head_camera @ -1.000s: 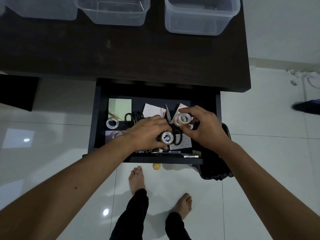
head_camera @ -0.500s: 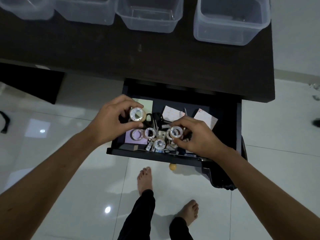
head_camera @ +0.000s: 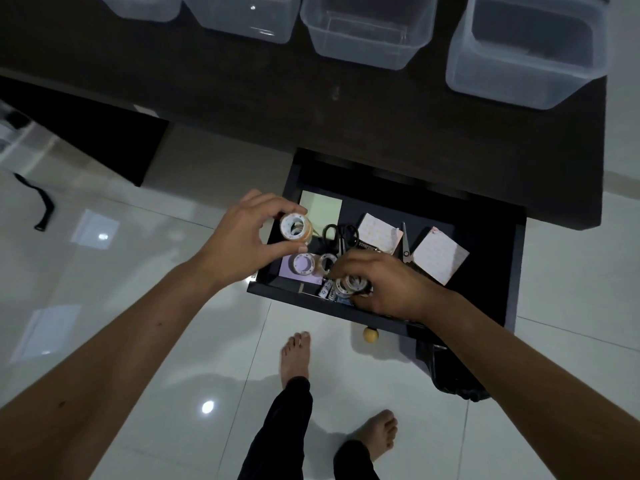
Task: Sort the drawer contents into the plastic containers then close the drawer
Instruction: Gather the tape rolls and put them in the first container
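Gripping a tape roll (head_camera: 295, 227), left hand (head_camera: 242, 239) hovers beside drawer (head_camera: 485, 216).

You've got glossy white floor tiles (head_camera: 138, 306) under your bare feet (head_camera: 294, 358), a black strap (head_camera: 43, 206) lying off to the left, and a black bin bag (head_camera: 453, 375) slumped below the desk's right end.

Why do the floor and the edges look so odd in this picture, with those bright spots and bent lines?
Head view: dim room; the glossy floor tiles mirror ceiling lights as white glare spots. The wide-angle lens bends the desk and containers outward. Slight motion blur softens the far left edge; the drawer interior is dark.
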Available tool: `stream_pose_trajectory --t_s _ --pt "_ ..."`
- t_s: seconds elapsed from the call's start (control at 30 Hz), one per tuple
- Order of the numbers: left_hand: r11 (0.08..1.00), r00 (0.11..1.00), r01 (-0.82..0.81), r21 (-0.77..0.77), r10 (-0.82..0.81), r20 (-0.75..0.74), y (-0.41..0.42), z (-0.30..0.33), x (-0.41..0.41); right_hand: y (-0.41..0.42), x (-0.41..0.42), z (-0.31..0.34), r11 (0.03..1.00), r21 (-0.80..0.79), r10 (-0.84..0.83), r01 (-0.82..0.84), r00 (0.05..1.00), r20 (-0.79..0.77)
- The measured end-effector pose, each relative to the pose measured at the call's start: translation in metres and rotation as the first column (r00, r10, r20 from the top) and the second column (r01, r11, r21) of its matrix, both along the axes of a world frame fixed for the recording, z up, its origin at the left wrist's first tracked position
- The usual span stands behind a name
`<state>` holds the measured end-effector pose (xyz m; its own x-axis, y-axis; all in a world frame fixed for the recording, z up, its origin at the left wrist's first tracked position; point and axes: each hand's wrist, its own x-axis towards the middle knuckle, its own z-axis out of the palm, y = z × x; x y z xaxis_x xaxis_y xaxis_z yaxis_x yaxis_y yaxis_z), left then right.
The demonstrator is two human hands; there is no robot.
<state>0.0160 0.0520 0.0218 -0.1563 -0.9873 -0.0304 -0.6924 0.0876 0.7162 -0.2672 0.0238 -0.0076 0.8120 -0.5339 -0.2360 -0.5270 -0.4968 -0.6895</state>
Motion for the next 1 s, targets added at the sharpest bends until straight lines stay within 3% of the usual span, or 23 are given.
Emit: stream_pose_trajectory --t_s 0.27,0.57,1.0 --pt "1.0 1.0 0.004 -0.008 -0.004 0.027 0.003 -0.005 -0.007 -0.003 0.003 -0.007 0.999 -0.038 -0.008 0.009 1.0 0.009" --pt "0.996 0.997 -0.071 -0.058 0.07 -0.011 0.01 -0.009 0.0 -0.015 0.01 0.0 0.957 0.027 -0.287 0.287 0.941 0.177" --pt "0.993 0.99 -0.114 -0.032 0.111 -0.082 0.019 -0.006 0.01 -0.011 0.04 -0.017 0.988 -0.074 -0.136 0.134 0.991 -0.018"
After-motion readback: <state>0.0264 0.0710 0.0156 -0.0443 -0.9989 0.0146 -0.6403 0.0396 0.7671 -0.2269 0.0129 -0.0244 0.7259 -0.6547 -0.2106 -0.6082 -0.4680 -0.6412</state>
